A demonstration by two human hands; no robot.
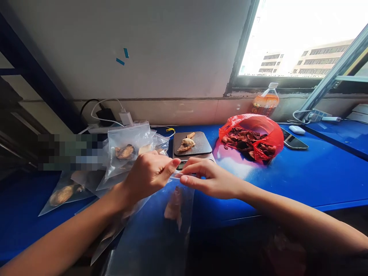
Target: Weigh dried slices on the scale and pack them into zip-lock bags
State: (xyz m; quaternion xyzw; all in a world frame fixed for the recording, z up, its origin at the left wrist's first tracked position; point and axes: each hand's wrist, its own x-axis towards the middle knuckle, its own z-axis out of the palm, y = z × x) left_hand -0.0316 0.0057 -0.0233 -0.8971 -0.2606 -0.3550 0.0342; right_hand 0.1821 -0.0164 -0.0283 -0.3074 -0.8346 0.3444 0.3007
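Note:
A clear zip bag hangs over the near table edge, with a pale brown dried piece inside. My left hand is closed on the left of the bag's top, thumb pressed against curled fingers. At the top right, my right hand pinches the same zip strip between thumb and fingers. Just beyond the hands sits a small digital scale, bearing dried pieces; its display is partly hidden. Several other zip bags lie to the left, one upright bag holding a brown dried piece.
An open red plastic bag of dark dried slices stands right of the scale on the blue table. Behind are an orange drink bottle, a phone and a white earbud case. A charger stands back left.

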